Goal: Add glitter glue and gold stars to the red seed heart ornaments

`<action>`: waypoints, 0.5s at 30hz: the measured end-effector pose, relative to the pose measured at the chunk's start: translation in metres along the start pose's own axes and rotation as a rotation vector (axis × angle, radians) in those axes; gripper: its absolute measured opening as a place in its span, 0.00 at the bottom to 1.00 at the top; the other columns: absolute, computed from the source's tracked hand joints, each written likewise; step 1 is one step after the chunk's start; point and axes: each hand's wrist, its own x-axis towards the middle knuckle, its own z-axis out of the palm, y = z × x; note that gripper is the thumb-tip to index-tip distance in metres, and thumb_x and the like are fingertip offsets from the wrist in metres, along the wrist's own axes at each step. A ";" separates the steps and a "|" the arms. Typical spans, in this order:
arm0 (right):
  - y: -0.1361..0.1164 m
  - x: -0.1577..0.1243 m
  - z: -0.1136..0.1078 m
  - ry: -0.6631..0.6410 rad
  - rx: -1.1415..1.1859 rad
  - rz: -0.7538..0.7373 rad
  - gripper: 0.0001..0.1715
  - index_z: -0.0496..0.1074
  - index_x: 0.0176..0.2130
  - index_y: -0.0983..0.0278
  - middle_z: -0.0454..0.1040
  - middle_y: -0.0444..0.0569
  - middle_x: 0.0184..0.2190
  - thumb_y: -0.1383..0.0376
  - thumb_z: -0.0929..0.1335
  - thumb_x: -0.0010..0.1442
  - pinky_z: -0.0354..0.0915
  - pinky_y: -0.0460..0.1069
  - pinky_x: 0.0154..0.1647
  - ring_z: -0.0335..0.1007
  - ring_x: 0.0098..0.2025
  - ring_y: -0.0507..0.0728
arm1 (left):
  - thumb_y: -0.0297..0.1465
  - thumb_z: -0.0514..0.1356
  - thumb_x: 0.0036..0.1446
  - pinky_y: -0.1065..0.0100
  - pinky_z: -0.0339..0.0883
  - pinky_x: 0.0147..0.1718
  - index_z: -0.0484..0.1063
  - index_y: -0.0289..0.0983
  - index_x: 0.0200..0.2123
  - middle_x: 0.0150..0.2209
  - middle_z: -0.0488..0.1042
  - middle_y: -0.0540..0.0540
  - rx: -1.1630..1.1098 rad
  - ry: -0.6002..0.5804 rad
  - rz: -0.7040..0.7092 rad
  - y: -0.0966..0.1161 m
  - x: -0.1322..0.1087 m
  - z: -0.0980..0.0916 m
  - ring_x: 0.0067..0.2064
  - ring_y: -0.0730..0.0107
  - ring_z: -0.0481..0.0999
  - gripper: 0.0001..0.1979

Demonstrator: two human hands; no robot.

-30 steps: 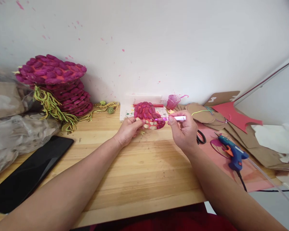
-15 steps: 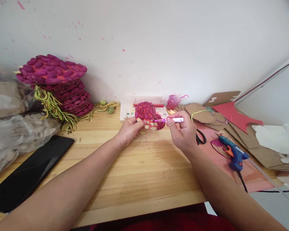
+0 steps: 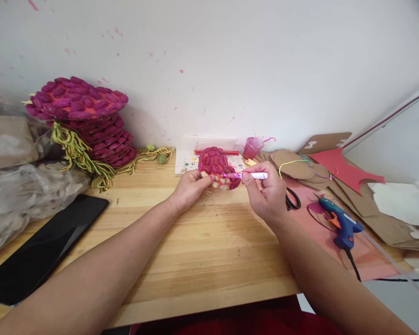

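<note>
My left hand (image 3: 190, 188) pinches the lower left edge of a round disc (image 3: 216, 160) covered in shell-like lumps. Most lumps are magenta; several along the lower edge are pale cream. The disc is tilted up above the table, its back hidden. In my right hand (image 3: 265, 190), thumb and fingers close round a white-handled paintbrush (image 3: 259, 176) smeared with magenta. It points left, its tip at the disc's lower part by the pale lumps. Behind the disc lies a white sheet (image 3: 185, 160) with small stars. A magenta-stained plastic cup (image 3: 253, 146) stands behind my right hand.
A stack of magenta lumpy discs (image 3: 80, 104) with yellow-green yarn (image 3: 70, 142) stands left. Plastic bags (image 3: 24, 200) and a black phone-like slab (image 3: 49, 246) lie nearer. Rightward are cardboard circles (image 3: 289, 165), scissors (image 3: 293, 199), a blue glue gun (image 3: 347, 228) and red cut paper (image 3: 349, 170).
The whole view has shifted slightly. Both hands keep their grips, and the brush tip stays at the disc's lower part, with only a slight movement.
</note>
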 end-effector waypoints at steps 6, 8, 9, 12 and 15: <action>0.000 0.001 0.002 -0.020 -0.007 -0.027 0.02 0.70 0.39 0.60 0.73 0.43 0.31 0.65 0.69 0.65 0.63 0.49 0.34 0.68 0.31 0.53 | 0.41 0.67 0.44 0.71 0.57 0.26 0.74 0.35 0.23 0.23 0.74 0.50 0.023 -0.019 0.016 -0.003 0.002 0.000 0.23 0.76 0.63 0.15; -0.001 0.001 0.002 -0.025 -0.012 -0.032 0.01 0.70 0.39 0.60 0.74 0.43 0.31 0.65 0.69 0.66 0.64 0.49 0.34 0.69 0.31 0.53 | 0.42 0.67 0.44 0.71 0.57 0.26 0.73 0.35 0.23 0.23 0.73 0.50 0.037 -0.034 0.032 -0.004 0.002 0.000 0.24 0.75 0.64 0.15; -0.001 0.001 0.002 -0.031 -0.024 -0.036 0.01 0.70 0.39 0.60 0.74 0.43 0.31 0.65 0.68 0.66 0.64 0.49 0.34 0.69 0.31 0.53 | 0.42 0.68 0.44 0.71 0.57 0.26 0.72 0.35 0.22 0.23 0.73 0.50 0.045 -0.037 0.040 -0.004 0.002 0.000 0.24 0.75 0.64 0.15; -0.004 0.002 0.001 -0.041 -0.079 -0.050 0.02 0.69 0.38 0.60 0.74 0.43 0.30 0.65 0.68 0.66 0.63 0.49 0.33 0.69 0.31 0.53 | 0.42 0.68 0.44 0.71 0.56 0.26 0.69 0.36 0.21 0.21 0.70 0.52 0.082 -0.024 0.059 -0.006 0.003 0.000 0.24 0.75 0.63 0.16; -0.006 0.003 -0.001 -0.028 -0.111 -0.047 0.04 0.68 0.37 0.60 0.73 0.42 0.28 0.65 0.68 0.65 0.63 0.48 0.31 0.68 0.29 0.52 | 0.42 0.66 0.44 0.71 0.52 0.25 0.63 0.38 0.19 0.19 0.64 0.54 0.118 -0.002 0.069 -0.006 0.003 0.000 0.22 0.77 0.58 0.18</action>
